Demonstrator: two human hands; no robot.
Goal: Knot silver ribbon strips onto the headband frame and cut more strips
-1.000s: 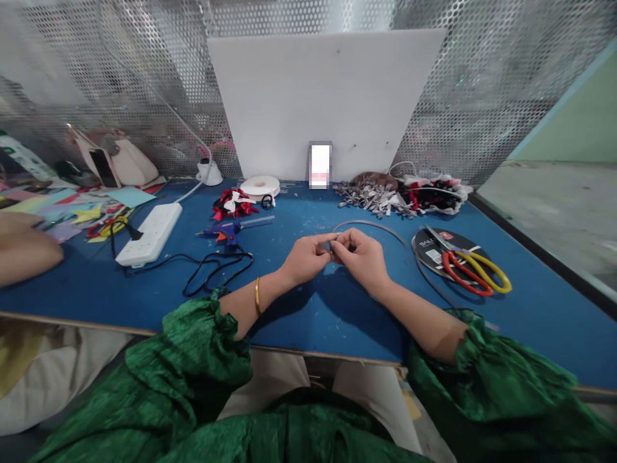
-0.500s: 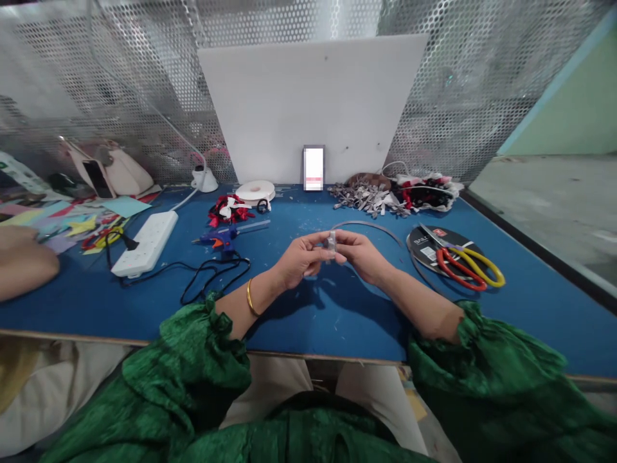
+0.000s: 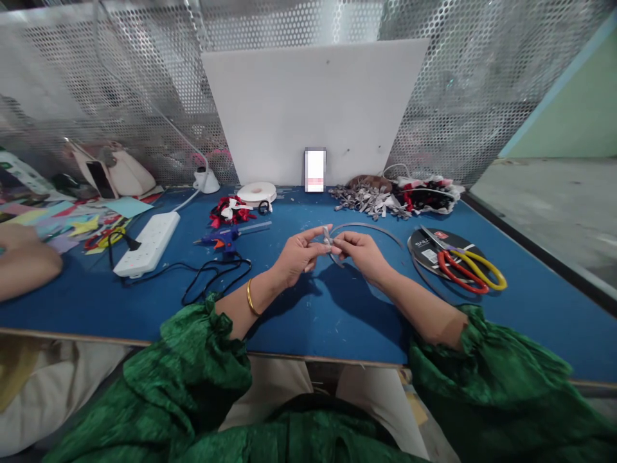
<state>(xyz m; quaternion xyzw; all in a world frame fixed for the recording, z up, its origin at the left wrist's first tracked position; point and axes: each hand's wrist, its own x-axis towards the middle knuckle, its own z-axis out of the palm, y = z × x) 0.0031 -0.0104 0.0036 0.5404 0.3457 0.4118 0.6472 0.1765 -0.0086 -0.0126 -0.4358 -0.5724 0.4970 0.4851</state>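
Note:
Between my hands, above the blue table, is a grey ribbon [image 3: 326,234] folded into a small loop or bow. My left hand [image 3: 299,255] pinches it between thumb and fingers. From the other side, my right hand [image 3: 360,253] grips the same ribbon with its thumb and forefinger. A long tail of grey ribbon [image 3: 369,225] curves away behind my right hand, and a short end hangs below the fingers. The exact fold is partly hidden by my fingertips. To the right, scissors [image 3: 465,267] with red and yellow handles lie across a black ribbon spool [image 3: 436,243].
Left of my hands are a blue glue gun [image 3: 219,239] with its cable, a white power strip [image 3: 147,244], red and black bows [image 3: 229,211] and a white ribbon roll [image 3: 257,191]. Grey bows [image 3: 371,200] pile behind. A phone [image 3: 315,170] leans against a white board. Another person's arm [image 3: 29,260] rests far left.
My fingers have shifted on the ribbon: the upright loop now leans, my left forefinger is stretched further, and a short ribbon end shows below my right fingertips.

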